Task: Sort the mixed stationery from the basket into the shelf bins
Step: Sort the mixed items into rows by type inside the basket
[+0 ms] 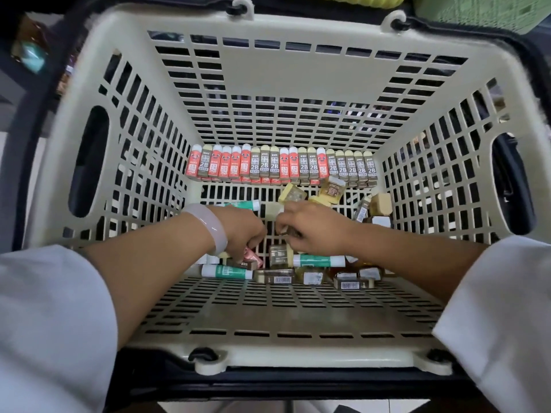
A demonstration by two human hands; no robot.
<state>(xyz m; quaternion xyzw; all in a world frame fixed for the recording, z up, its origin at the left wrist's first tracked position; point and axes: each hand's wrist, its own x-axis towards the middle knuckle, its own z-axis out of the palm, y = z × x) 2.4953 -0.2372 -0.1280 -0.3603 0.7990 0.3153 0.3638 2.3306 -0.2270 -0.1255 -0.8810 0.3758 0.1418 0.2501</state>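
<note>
Sorting looks far from done: the basket [286, 25] holds a neat row of erasers [280, 165] along its far wall, standing on end, plus a loose pile of glue sticks [226, 271] lying roughly left-to-right. Both hands are down in the pile (shelf bins unseen): the left hand [241, 231] curls round a pinkish packet [253, 257], while the right hand [313, 231] pinches something small I cannot identify.

Pale floor [293, 406] below; green slatted crate [489, 10] at top right

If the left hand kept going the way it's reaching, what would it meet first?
Probably the pink eraser in the loose pile on the basket floor; the left hand reaches down toward it, fingers curled and already at it. Actual contact is unclear.
</note>
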